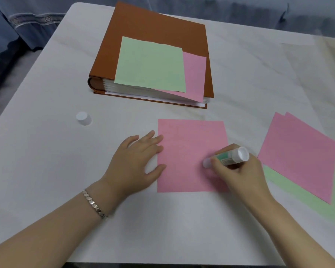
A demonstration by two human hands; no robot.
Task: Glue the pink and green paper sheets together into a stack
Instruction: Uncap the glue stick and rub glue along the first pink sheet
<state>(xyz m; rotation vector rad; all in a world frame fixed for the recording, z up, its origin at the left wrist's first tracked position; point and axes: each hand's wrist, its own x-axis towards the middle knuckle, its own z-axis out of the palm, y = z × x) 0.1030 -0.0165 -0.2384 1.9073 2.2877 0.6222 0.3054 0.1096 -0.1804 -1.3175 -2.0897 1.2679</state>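
Pink sheet (pixel 190 151) lies flat on the table (pixel 46 171), near centre, long axis running away from the person, edges roughly square to the near table edge.

Left hand (pixel 137 161): palm down, fingers (pixel 153 140) spread apart and flat; fingertips and thumb rest on the sheet's left edge, the rest of the hand on bare table. Grips nothing.

Right hand (pixel 238 171): fingers clamped around a glue stick (pixel 228 157). Hand covers the sheet's lower right part. Stick is tilted, long axis running from upper right down to lower left; white base end points up and right, glue tip at lower left meets the sheet near its right-centre. Contact looks made, though the tip is blurred.

Surroundings:
- White cap (pixel 83 118) stands on the table, well apart to the left of the sheet.
- Brown album (pixel 153 26) lies closed beyond the sheet, spine to the left. On its cover: a green sheet (pixel 149 64) overlapping a second pink sheet (pixel 194 74), which shows at the right and lower edges.
- Loose pile (pixel 302 155) of pink and green sheets at the right, near the right hand, partly cut off by the frame edge.
- Silver bracelet (pixel 94 204) on the left wrist.

Nothing lies between the hands on the sheet.
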